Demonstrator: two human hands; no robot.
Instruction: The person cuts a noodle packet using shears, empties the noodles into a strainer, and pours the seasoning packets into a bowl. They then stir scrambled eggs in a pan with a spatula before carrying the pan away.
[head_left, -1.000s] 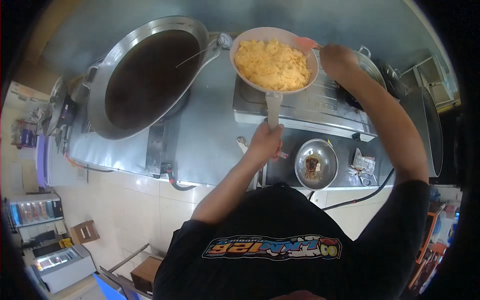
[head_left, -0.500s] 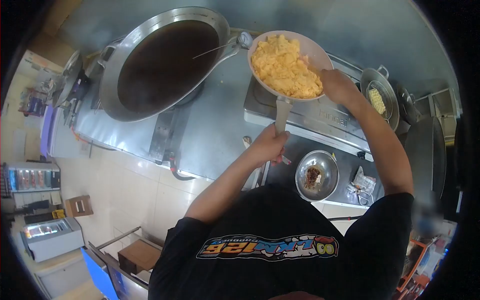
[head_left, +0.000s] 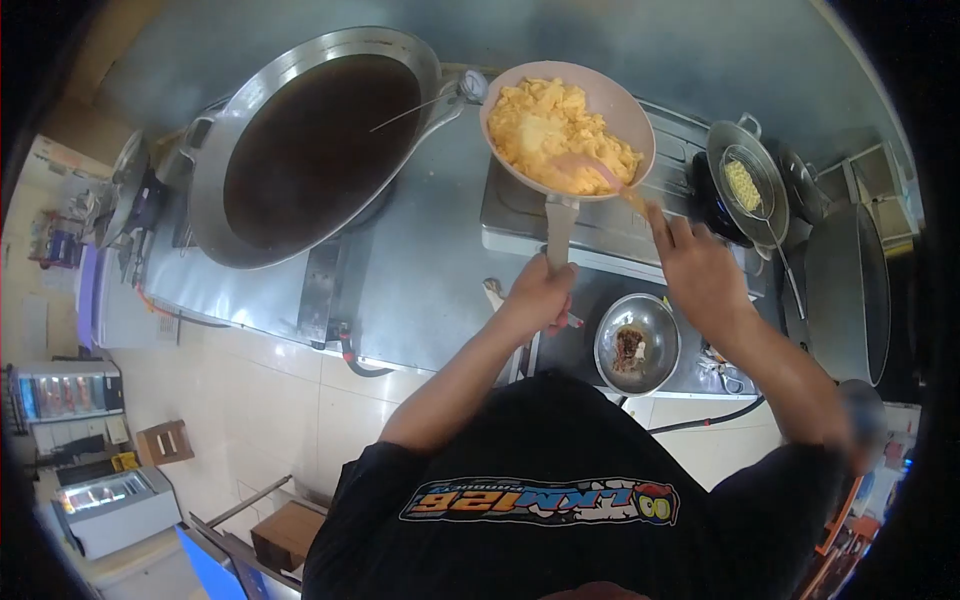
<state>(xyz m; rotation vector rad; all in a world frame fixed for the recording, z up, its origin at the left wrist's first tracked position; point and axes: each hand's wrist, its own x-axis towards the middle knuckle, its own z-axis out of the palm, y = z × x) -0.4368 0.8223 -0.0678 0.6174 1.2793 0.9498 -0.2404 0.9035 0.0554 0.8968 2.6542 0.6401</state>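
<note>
My left hand (head_left: 540, 292) is closed around the pale handle of a frying pan (head_left: 632, 125), tilted above the gas stove (head_left: 510, 235). Yellow scrambled eggs (head_left: 550, 125) fill much of the pan. In my right hand (head_left: 700, 275) is a spatula (head_left: 630, 197) with a wooden-looking handle; its pinkish blade lies in the eggs at the pan's near side. Below the pan, nearer my body, a metal bowl (head_left: 660, 368) holds a dark brown seasoning and a little white stuff.
A large wok (head_left: 213, 205) of dark liquid stands at left, a dial thermometer (head_left: 473, 86) at its rim. To the right, a smaller pot (head_left: 724, 150) holds a strainer with noodles (head_left: 742, 186). Scissors (head_left: 733, 380) lie near the counter's front edge.
My right hand has drawn back toward me and the spatula now shows, its blade in the near side of the eggs. The left hand keeps its hold on the handle.
</note>
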